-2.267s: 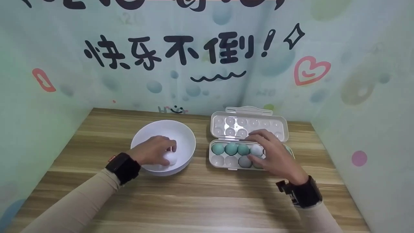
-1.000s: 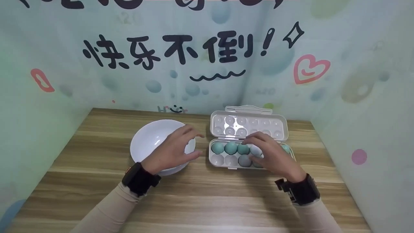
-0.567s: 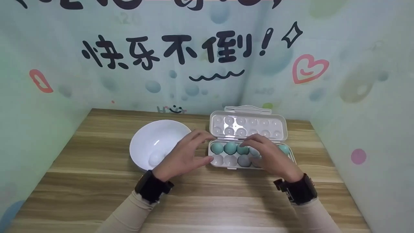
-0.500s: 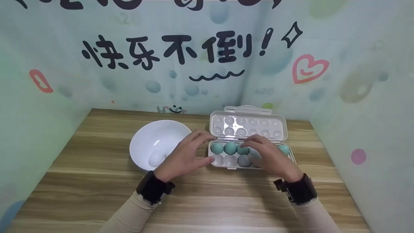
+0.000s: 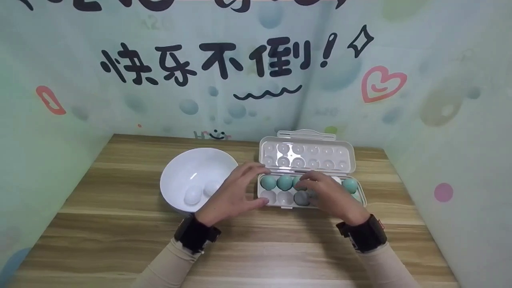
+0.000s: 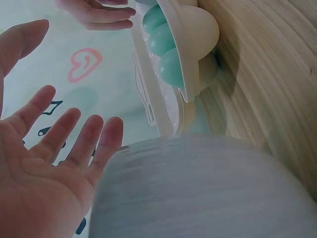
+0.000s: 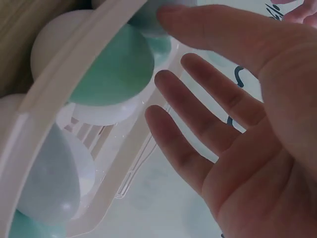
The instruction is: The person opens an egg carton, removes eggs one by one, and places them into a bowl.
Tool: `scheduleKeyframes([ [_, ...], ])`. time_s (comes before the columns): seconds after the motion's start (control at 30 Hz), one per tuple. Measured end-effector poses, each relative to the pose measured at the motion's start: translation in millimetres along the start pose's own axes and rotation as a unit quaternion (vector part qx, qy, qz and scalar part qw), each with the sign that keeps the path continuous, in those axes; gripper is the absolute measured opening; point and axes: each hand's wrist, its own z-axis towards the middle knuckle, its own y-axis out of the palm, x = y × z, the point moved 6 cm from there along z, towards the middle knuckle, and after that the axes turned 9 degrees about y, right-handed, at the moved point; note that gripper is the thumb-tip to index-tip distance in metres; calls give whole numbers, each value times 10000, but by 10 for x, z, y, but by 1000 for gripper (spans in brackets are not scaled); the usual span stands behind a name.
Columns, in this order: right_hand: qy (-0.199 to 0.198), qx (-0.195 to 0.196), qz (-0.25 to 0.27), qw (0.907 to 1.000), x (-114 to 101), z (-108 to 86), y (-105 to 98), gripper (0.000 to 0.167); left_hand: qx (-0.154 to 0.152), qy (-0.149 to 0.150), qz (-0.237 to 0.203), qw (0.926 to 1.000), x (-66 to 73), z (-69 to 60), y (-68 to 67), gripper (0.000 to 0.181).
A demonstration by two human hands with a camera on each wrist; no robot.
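My left hand (image 5: 236, 194) hovers at the left end of the white egg box (image 5: 286, 207), fingers spread. Its palm (image 6: 44, 193) holds nothing in the left wrist view. Over the middle of the box is my right hand (image 5: 334, 198), hiding some eggs. In the right wrist view its fingers (image 7: 188, 109) are loosely extended, and the thumb lies against or just in front of a blue-grey egg (image 7: 148, 22). Teal eggs (image 5: 284, 183) fill the back row's left; a grey egg (image 5: 302, 198) sits in front. Two front-left cups (image 5: 285, 198) are empty.
A white bowl (image 5: 176, 172) stands on the left, partly behind the left hand, with white eggs (image 5: 193, 195) inside. The box's clear lid (image 5: 307, 154) lies open at the back. A printed curtain (image 5: 256, 112) borders the wooden table (image 5: 256, 256).
My left hand has let go of a white egg in the bowl and moved right to the egg box. The right hand has shifted slightly left, uncovering eggs at the box's right end.
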Motion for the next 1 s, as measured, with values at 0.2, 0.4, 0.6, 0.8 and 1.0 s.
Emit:
scheduleKeyframes([
  [0.2,-140,-151,-7,9998,-34,1,61,36,-256,39,129,9996,-14,-18,88,69],
  [0.4,76,-442,-88,9990,-30,15,132,31,-359,80,162,9992,-34,-30,141,71],
  [0.6,63,-485,-47,9988,-15,11,160,33,-400,91,179,9990,-38,-40,149,71],
  [0.8,-87,-334,82,9994,-4,-14,133,27,-338,82,174,9992,-37,-43,137,70],
  [1.0,61,-142,196,9997,24,-30,36,35,-226,128,157,9995,-36,-38,116,68],
])
